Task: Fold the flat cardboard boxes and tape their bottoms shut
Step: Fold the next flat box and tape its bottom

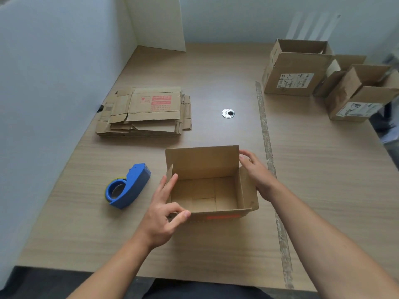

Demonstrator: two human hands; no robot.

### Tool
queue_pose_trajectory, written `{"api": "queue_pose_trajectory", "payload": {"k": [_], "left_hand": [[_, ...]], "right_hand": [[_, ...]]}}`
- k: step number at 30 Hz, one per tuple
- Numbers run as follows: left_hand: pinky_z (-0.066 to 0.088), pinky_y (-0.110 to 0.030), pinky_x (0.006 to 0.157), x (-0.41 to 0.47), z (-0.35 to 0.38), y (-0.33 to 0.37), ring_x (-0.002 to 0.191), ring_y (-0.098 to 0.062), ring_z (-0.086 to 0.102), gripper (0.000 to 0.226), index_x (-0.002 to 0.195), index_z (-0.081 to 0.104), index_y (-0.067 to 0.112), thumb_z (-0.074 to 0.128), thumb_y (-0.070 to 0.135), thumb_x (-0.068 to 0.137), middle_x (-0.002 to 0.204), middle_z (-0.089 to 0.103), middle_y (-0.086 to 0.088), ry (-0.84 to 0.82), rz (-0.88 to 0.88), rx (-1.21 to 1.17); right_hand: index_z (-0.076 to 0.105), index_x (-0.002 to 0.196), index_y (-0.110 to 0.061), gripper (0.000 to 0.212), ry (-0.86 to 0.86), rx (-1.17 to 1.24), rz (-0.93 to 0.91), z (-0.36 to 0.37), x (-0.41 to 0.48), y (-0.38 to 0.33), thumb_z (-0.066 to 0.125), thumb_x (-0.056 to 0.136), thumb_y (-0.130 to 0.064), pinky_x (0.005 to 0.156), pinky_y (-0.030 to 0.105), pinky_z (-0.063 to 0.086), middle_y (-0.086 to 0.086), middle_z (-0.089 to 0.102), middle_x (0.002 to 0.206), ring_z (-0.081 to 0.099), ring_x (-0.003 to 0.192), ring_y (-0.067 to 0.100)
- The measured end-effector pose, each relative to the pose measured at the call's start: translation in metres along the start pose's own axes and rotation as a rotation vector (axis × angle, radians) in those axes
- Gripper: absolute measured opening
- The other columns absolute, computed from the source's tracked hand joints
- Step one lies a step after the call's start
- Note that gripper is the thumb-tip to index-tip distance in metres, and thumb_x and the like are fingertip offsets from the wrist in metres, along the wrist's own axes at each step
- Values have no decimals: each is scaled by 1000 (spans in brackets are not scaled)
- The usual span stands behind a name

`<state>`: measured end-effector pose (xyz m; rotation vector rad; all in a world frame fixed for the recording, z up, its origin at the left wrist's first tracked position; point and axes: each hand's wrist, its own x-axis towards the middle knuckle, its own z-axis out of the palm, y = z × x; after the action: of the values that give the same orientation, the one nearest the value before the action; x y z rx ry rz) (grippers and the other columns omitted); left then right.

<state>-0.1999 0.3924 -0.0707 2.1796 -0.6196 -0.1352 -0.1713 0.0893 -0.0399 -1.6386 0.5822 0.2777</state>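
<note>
An opened cardboard box [207, 167] stands upright in the middle of the table, its top flaps up and its closed bottom visible inside. My left hand [162, 210] is at the box's near left corner: thumb and index finger pinch the front wall's edge there, and the other fingers lie straight along the left flap. My right hand [257, 175] rests against the right flap, its fingertips touching the right edge of the tall rear flap. A blue tape dispenser [127, 187] lies on the table left of the box, apart from both hands.
A stack of flat cardboard boxes [146, 111] lies at the back left. Two assembled open boxes [295, 70] [358, 93] stand at the back right. A round metal grommet [228, 113] sits in the tabletop, and a worn tape strip [267, 143] runs front to back. White partition walls [54, 83] close off the left.
</note>
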Motion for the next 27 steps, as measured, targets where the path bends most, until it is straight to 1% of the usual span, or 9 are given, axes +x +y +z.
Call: {"api": "queue_pose_trajectory", "payload": {"k": [3,6,9,13,16,19,22,25,27], "left_hand": [[21,-37,119,-1,1,0,153,-12,13,41,110,71,33,60,63,85,163,15,19,33,-25,-6],[21,-33,119,0,-2,2,150,-2,12,62,136,47,40,60,64,80,162,13,22,25,-100,24],[26,-34,119,-2,-5,1,148,3,16,64,135,41,53,61,69,76,161,11,25,39,-205,-95],[36,-46,116,-1,-3,-4,143,5,26,49,128,45,58,56,66,81,155,30,19,112,-254,-104],[39,-46,113,-1,-2,-2,140,1,34,46,128,49,51,54,61,83,149,41,15,157,-261,-89],[43,-44,110,-3,1,2,135,-3,43,48,130,56,33,54,54,86,141,50,12,215,-262,-46],[43,-34,107,-3,2,9,126,-1,48,44,129,56,27,57,43,87,132,54,15,258,-275,22],[34,-10,98,-2,-2,13,116,6,47,46,128,55,27,60,43,84,126,55,18,257,-301,61],[26,2,92,-2,-6,14,114,9,45,48,128,54,28,60,44,83,125,53,19,230,-308,71]], "right_hand": [[55,112,-28,22,106,-5,-91,5,-5,1,43,104,-44,79,27,38,-6,56,113,48,110,13],[56,97,-23,26,153,2,-140,9,-14,4,40,105,-42,71,24,37,-3,56,96,50,86,8],[56,95,-22,28,174,-31,-123,8,-21,12,39,105,-42,67,25,35,-4,58,94,49,82,5],[58,94,-19,18,223,-58,-146,14,-25,22,50,102,-33,67,27,38,1,58,92,50,81,12],[59,89,-18,17,286,-75,-154,23,-24,17,48,100,-24,67,27,38,1,57,90,49,78,12],[65,89,-22,22,324,-58,-142,28,-23,15,46,100,-23,71,24,41,-3,64,93,54,85,8],[66,90,-21,23,349,-75,-124,29,-24,13,45,100,-25,70,23,41,-6,64,89,54,83,5],[65,90,-17,24,358,-88,-128,29,-24,13,45,100,-26,68,24,40,-3,63,88,52,78,7],[65,90,-15,25,347,-86,-151,29,-26,16,46,101,-29,70,27,40,1,64,88,52,79,12]]}}
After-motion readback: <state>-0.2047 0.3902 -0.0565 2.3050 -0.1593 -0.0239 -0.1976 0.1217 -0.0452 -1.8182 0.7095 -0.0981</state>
